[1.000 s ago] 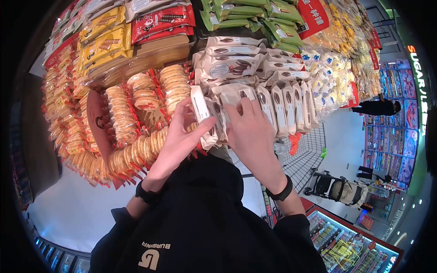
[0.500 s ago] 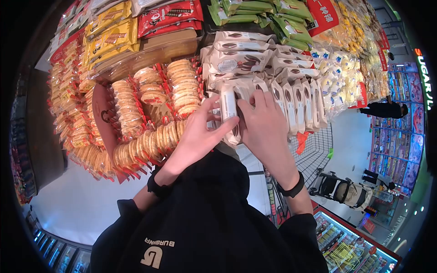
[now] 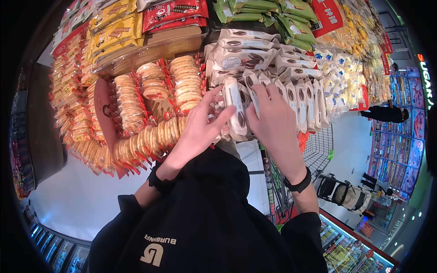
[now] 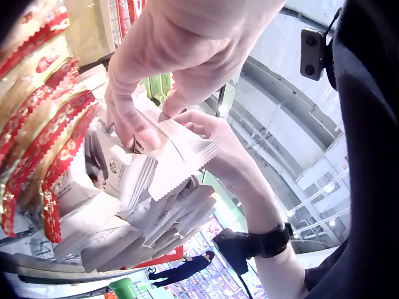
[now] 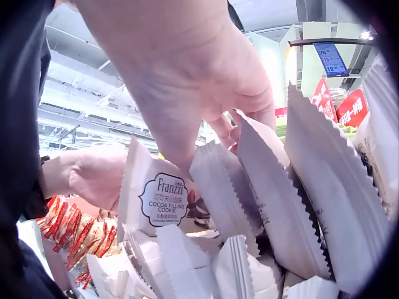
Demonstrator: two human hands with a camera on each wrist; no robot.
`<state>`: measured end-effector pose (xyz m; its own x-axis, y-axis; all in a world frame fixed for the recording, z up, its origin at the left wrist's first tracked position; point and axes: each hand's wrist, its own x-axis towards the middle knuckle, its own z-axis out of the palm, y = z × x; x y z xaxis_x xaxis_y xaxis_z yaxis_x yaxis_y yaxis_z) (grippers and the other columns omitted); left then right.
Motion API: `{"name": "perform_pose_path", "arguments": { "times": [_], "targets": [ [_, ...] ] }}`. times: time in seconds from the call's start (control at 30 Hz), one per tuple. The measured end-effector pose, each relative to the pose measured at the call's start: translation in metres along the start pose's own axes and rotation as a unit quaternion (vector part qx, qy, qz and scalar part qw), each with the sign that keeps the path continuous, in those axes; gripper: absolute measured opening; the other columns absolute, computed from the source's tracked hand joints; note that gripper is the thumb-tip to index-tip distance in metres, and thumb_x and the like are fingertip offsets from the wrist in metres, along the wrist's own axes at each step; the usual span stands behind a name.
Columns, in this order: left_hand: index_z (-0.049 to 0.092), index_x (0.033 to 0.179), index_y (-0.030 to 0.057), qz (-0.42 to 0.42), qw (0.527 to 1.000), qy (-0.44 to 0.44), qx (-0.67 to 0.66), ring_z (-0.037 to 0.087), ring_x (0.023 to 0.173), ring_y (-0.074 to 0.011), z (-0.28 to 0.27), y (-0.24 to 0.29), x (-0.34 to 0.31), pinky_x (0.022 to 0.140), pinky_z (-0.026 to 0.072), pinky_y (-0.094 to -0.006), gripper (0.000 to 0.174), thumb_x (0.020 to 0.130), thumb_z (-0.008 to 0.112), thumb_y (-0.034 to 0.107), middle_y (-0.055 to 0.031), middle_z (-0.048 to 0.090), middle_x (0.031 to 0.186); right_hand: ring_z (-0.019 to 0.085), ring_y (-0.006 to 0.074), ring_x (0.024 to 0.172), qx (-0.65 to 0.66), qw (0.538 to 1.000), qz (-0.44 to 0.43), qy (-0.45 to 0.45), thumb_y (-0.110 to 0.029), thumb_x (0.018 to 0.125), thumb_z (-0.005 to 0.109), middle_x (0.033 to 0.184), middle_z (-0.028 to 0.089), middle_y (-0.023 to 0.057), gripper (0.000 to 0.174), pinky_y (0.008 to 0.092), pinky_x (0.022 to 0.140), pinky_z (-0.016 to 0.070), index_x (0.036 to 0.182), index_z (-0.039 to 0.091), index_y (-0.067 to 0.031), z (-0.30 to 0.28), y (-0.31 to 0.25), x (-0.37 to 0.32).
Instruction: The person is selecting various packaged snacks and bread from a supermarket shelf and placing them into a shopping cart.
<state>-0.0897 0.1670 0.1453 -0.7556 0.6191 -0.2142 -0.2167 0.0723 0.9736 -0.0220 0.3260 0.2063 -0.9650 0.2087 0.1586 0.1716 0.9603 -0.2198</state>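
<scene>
In the head view, my left hand grips a white cookie packet between thumb and fingers at the left end of an upright row. The left wrist view shows that packet with its crimped end outward. Close on its right, my right hand reaches over the row, thumb and fingers pinching another packet. Seen from the right wrist, its thumb goes down beside a packet, fingertips partly hidden behind the wrappers. The packet nearest the left hand reads "Franzzi cocoa filling cookie".
Stacked white packets lie behind the row. Round crackers in clear wrap fill the left side, around a brown divider. Green packets lie at the back and small wrapped sweets to the right. A wire cart stands front right.
My left hand has shifted right with its packet, toward the row. The right hand has also moved right, and packets show upright where some lay flatter under it. The head view has turned slightly.
</scene>
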Motion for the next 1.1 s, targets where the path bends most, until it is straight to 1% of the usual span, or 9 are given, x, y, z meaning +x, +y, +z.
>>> {"name": "perform_pose_path", "arguments": {
  "times": [0.17, 0.37, 0.47, 0.57, 0.73, 0.87, 0.9, 1.07, 1.1],
  "targets": [
    [0.042, 0.145, -0.0019, 0.001, 0.999, -0.006, -0.047, 0.066, 0.084, -0.0155, 0.005, -0.005, 0.006, 0.073, 0.0549, -0.0315, 0.064, 0.094, 0.071, 0.024, -0.0177, 0.06, 0.127, 0.066, 0.0355, 0.083, 0.035, 0.999, -0.003, 0.013, -0.011, 0.085, 0.068, 0.1, 0.06, 0.013, 0.031, 0.0436, 0.07, 0.054, 0.114, 0.061, -0.0051, -0.001, 0.005, 0.0],
    [0.041, 0.145, -0.001, 0.083, 0.996, 0.021, 0.018, 0.064, 0.092, -0.0147, 0.013, -0.008, 0.015, 0.073, 0.0548, -0.0288, 0.072, 0.089, 0.078, 0.024, -0.0147, 0.055, 0.127, 0.067, 0.0346, 0.085, 0.054, 0.998, -0.009, 0.011, -0.011, 0.087, 0.068, 0.099, 0.058, 0.0148, 0.028, 0.043, 0.069, 0.0551, 0.112, 0.06, -0.0027, -0.003, 0.008, 0.001],
    [0.038, 0.146, -0.0024, 0.017, 0.998, 0.014, -0.065, 0.063, 0.09, -0.0142, 0.009, -0.008, 0.014, 0.072, 0.0544, -0.0267, 0.076, 0.087, 0.08, 0.022, -0.0142, 0.054, 0.123, 0.067, 0.0354, 0.085, 0.063, 0.998, 0.003, 0.002, -0.012, 0.088, 0.068, 0.099, 0.059, 0.0148, 0.027, 0.0441, 0.069, 0.0545, 0.113, 0.061, -0.0031, -0.006, 0.012, -0.001],
    [0.029, 0.15, -0.001, -0.059, 0.994, -0.084, -0.037, 0.063, 0.097, -0.0159, 0.003, 0.006, 0.004, 0.08, 0.0542, -0.0286, 0.08, 0.09, 0.077, 0.018, -0.0142, 0.051, 0.128, 0.067, 0.0366, 0.085, 0.082, 0.997, 0.014, 0.003, -0.012, 0.088, 0.068, 0.1, 0.06, 0.0151, 0.028, 0.0445, 0.07, 0.0537, 0.114, 0.062, -0.0033, -0.005, 0.012, 0.001],
    [0.026, 0.15, -0.0026, 0.005, 0.999, -0.033, -0.025, 0.062, 0.085, -0.0129, 0.014, -0.008, 0.015, 0.07, 0.0535, -0.0275, 0.085, 0.088, 0.079, 0.022, -0.0135, 0.048, 0.121, 0.066, 0.0368, 0.084, 0.108, 0.993, 0.045, -0.006, -0.011, 0.089, 0.069, 0.099, 0.061, 0.0154, 0.027, 0.0434, 0.071, 0.0521, 0.115, 0.064, -0.0036, -0.007, 0.01, 0.003],
    [0.029, 0.149, -0.0026, 0.023, 1.0, 0.004, 0.015, 0.062, 0.08, -0.0117, 0.018, -0.006, 0.019, 0.068, 0.0524, -0.0264, 0.088, 0.084, 0.082, 0.023, -0.0114, 0.049, 0.114, 0.066, 0.036, 0.082, 0.124, 0.991, 0.054, -0.002, -0.012, 0.091, 0.069, 0.099, 0.061, 0.0162, 0.026, 0.043, 0.07, 0.0514, 0.114, 0.064, -0.0029, -0.007, 0.012, 0.003],
    [0.036, 0.146, -0.0024, 0.028, 0.999, 0.009, 0.025, 0.063, 0.08, -0.0126, 0.02, -0.006, 0.021, 0.068, 0.0522, -0.0259, 0.083, 0.083, 0.083, 0.024, -0.0124, 0.051, 0.115, 0.066, 0.0361, 0.082, 0.132, 0.99, 0.056, -0.002, -0.012, 0.091, 0.068, 0.099, 0.062, 0.0163, 0.026, 0.0431, 0.07, 0.0515, 0.114, 0.064, -0.0029, -0.006, 0.012, 0.003],
    [0.049, 0.141, -0.0027, 0.07, 0.994, 0.036, 0.077, 0.066, 0.081, -0.0166, 0.026, -0.006, 0.025, 0.074, 0.0546, -0.0294, 0.072, 0.083, 0.082, 0.025, -0.0166, 0.053, 0.121, 0.066, 0.0372, 0.084, 0.117, 0.992, 0.04, 0.003, -0.015, 0.092, 0.068, 0.098, 0.062, 0.0171, 0.025, 0.0439, 0.071, 0.0521, 0.114, 0.064, -0.0028, -0.013, 0.011, 0.004],
    [0.047, 0.142, -0.0052, 0.09, 0.991, 0.045, 0.09, 0.064, 0.077, -0.0192, 0.025, -0.007, 0.024, 0.073, 0.0545, -0.0316, 0.078, 0.083, 0.082, 0.031, -0.02, 0.055, 0.116, 0.066, 0.0375, 0.084, 0.113, 0.993, 0.033, 0.007, -0.015, 0.092, 0.068, 0.097, 0.061, 0.0174, 0.025, 0.0442, 0.071, 0.0522, 0.114, 0.065, -0.0028, -0.012, 0.012, 0.004]
  ]
}}
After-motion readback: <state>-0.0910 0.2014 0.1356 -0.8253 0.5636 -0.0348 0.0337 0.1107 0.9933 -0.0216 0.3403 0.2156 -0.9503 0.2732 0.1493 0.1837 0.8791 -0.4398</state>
